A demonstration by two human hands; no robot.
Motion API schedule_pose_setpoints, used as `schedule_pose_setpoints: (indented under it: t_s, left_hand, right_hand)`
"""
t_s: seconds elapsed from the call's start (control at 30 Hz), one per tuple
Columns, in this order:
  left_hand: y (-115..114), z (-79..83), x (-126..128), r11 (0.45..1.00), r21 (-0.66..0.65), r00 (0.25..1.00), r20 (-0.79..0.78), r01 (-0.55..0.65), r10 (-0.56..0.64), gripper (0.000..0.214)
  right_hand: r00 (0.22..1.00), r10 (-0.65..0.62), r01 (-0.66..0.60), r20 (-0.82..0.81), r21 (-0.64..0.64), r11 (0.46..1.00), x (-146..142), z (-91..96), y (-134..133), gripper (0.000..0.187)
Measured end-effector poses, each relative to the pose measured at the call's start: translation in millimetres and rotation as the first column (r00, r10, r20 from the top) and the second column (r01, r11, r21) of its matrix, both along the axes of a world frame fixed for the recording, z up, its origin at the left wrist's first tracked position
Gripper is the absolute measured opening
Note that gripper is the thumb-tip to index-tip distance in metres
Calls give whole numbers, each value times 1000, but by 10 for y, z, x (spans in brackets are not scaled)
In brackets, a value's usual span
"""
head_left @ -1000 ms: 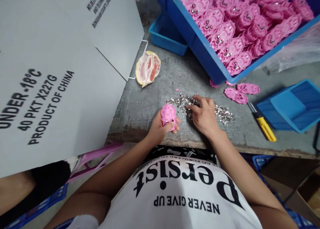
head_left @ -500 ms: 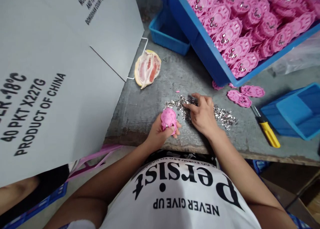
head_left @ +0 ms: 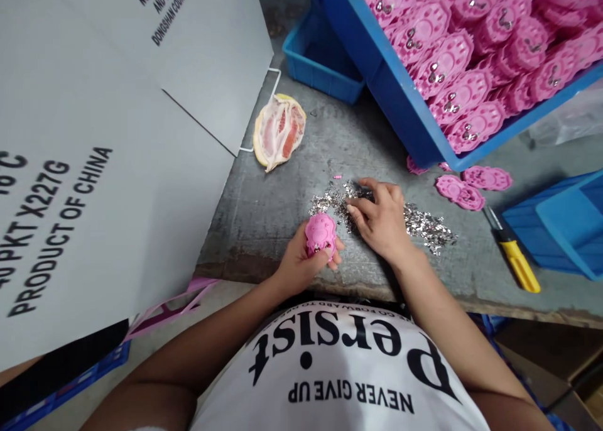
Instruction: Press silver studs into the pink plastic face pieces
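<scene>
A pink plastic piece (head_left: 321,231) with a moulded, scalloped outline rests in my left hand (head_left: 301,264), the thumb pressed on its lower part. Small shiny bits show by that thumb. My right hand (head_left: 384,220) is over a spread of tiny silvery metal parts (head_left: 428,225); its fingers are bent and apart, their tips down among the parts. Whether a single part is touched by a fingertip is too small to tell. A tiny pink bit (head_left: 337,176) lies just beyond the spread.
A big blue crate (head_left: 400,110) of stacked pink pieces stands at the back right, a small blue tray (head_left: 325,79) beside it. Loose pink pieces (head_left: 487,178), a yellow-handled screwdriver (head_left: 521,266) and a blue bin (head_left: 532,230) lie right. Cut fruit (head_left: 279,132) sits near a white printed carton (head_left: 117,104).
The whole view has shifted slightly. My right hand's fingers have drawn in a little over the metal parts. My left hand still holds the pink piece.
</scene>
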State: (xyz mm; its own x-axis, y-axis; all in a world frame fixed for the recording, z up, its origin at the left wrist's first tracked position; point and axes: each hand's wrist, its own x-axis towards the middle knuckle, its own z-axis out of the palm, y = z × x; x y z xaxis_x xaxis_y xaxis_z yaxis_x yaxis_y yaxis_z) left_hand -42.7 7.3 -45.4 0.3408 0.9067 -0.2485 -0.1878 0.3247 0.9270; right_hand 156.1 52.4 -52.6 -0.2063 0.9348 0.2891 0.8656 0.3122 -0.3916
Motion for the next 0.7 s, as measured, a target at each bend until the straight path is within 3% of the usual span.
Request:
schedule_pose_setpoints:
  t_s: [0.23,0.5,0.7]
  left_hand:
    - [9,38,6,1000,-27,1000,-12,-5,5,31]
    - [1,-14,26,1000,1,1000,4,-27,27,33]
    - [13,-18,22,1000,23,1000,9,-9,9,31]
  right_hand:
    - [998,-37,38,-58,23,999,86,-6,-56,21]
    - [991,-3,9,134,-43,999,72,121,-170,21]
    - [986,-45,47,158,-11,999,171,172,-252,25]
